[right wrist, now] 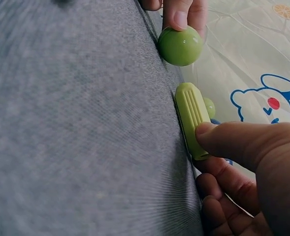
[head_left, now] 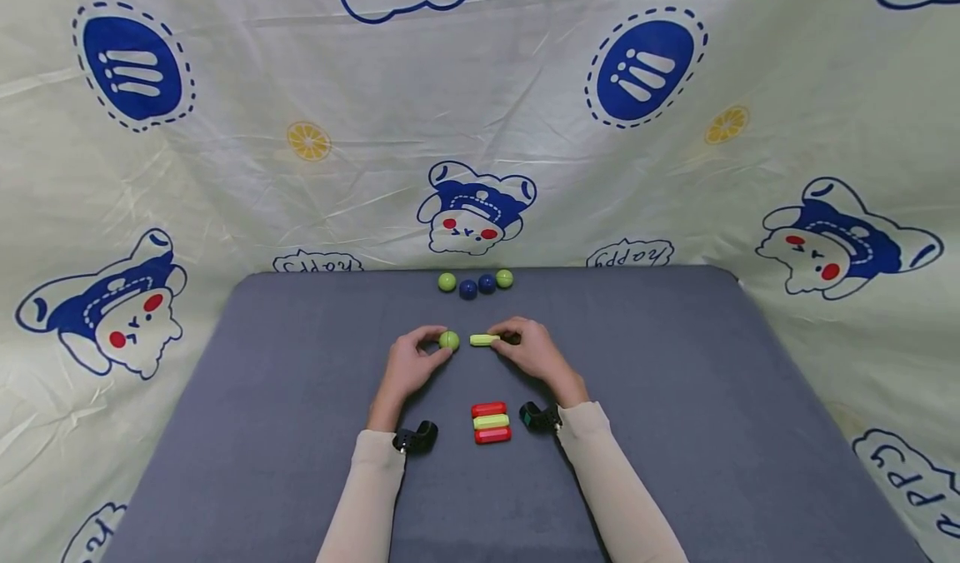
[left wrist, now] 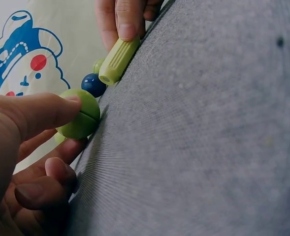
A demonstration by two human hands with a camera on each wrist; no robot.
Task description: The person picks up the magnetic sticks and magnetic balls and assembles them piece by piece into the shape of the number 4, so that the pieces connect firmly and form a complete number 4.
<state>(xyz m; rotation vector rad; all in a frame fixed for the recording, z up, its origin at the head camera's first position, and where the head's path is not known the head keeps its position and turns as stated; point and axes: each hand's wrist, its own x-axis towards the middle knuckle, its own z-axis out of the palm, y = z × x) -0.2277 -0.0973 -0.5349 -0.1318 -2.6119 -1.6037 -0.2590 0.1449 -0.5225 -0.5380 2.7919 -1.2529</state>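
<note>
My left hand (head_left: 410,364) pinches a green ball (head_left: 449,341) between thumb and fingers; a seam line runs across the ball in the left wrist view. Just to its right, my right hand (head_left: 534,352) holds one end of a yellow-green grooved block (head_left: 482,341) between thumb and fingers. In the right wrist view the block (right wrist: 190,115) lies at the cloth surface with its free end toward the ball (right wrist: 180,46). A small gap separates the two. Nearer to me, a red block (head_left: 489,409), a yellow-green block (head_left: 491,421) and another red block (head_left: 492,435) lie side by side.
Along the table's far edge sit a green ball (head_left: 447,281), two blue balls (head_left: 468,289) and another green ball (head_left: 504,278). The grey cloth-covered table (head_left: 300,463) ends at a printed curtain (head_left: 525,63). Both wrists wear black camera bands (head_left: 416,438).
</note>
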